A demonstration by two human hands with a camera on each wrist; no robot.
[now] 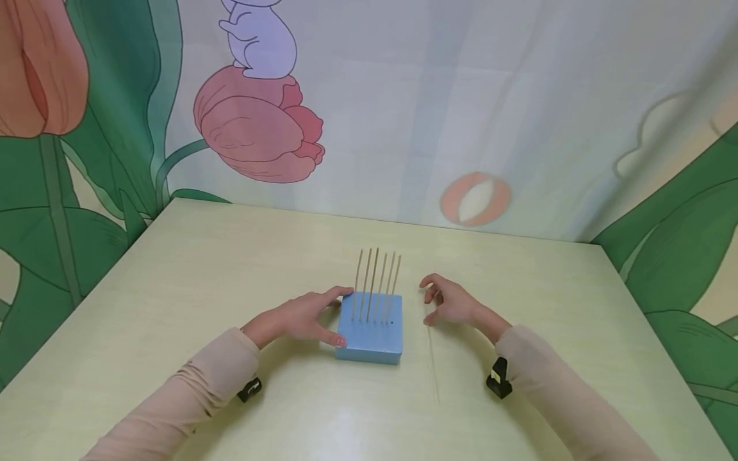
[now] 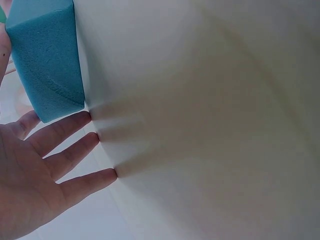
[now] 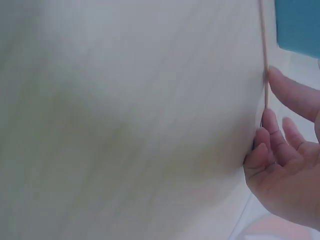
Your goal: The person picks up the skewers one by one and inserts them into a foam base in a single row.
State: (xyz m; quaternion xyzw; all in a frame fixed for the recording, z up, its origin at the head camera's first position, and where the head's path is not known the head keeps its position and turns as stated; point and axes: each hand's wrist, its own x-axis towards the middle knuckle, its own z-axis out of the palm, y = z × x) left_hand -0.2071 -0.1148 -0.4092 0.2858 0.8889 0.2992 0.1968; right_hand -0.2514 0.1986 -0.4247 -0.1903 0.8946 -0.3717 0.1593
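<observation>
My left hand [image 1: 300, 320] is resting with straight fingers [image 2: 75, 152] against the left side of the blue foam block [image 1: 371, 333], gripping nothing. Six thin sticks [image 1: 376, 282] are standing upright in the block, mid-table [image 1: 173, 288]. My right hand [image 1: 452, 302] is hovering loosely curled, fingertips [image 3: 270, 122] touching a loose stick [image 1: 434, 365] lying flat just right of the block.

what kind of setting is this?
Probably a staged indoor tabletop station: a pale table backed by a cartoon tulip backdrop, with a blue foam block holding thin wooden sticks.
</observation>
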